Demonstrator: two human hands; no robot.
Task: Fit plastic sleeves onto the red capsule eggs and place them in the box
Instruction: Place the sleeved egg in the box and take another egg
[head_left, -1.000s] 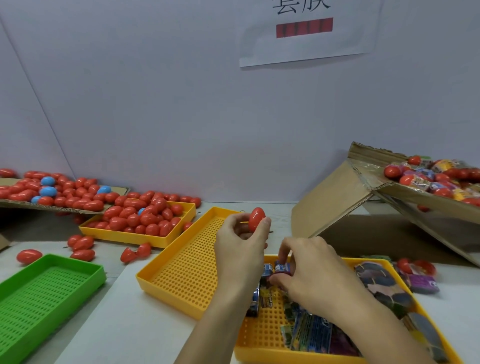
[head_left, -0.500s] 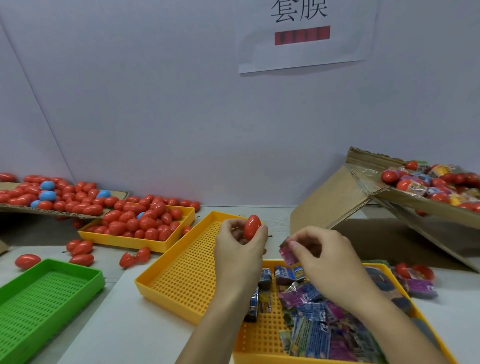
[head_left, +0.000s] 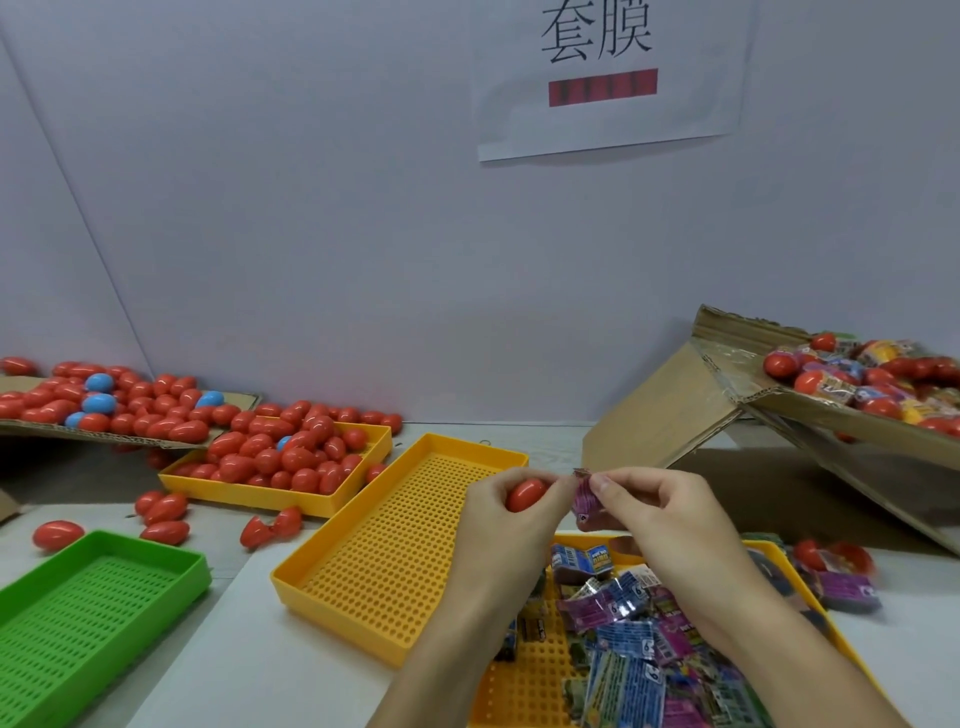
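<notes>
Head view. Left hand (head_left: 511, 512): grip closed around 1 red capsule egg (head_left: 525, 494), held above the bare yellow tray (head_left: 410, 540). Right hand (head_left: 660, 512): grip pinching 1 purple plastic sleeve (head_left: 587, 501), just beside the egg's tip. Loose sleeves (head_left: 623, 639) heaped in the near yellow tray (head_left: 524, 691). Sleeved eggs (head_left: 857, 379) in the cardboard box (head_left: 670, 410), far right on the bench (head_left: 234, 644).

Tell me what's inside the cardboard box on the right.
The cardboard box holds red capsule eggs, many wearing printed plastic sleeves. Its lower layers and far end are hidden.
</notes>
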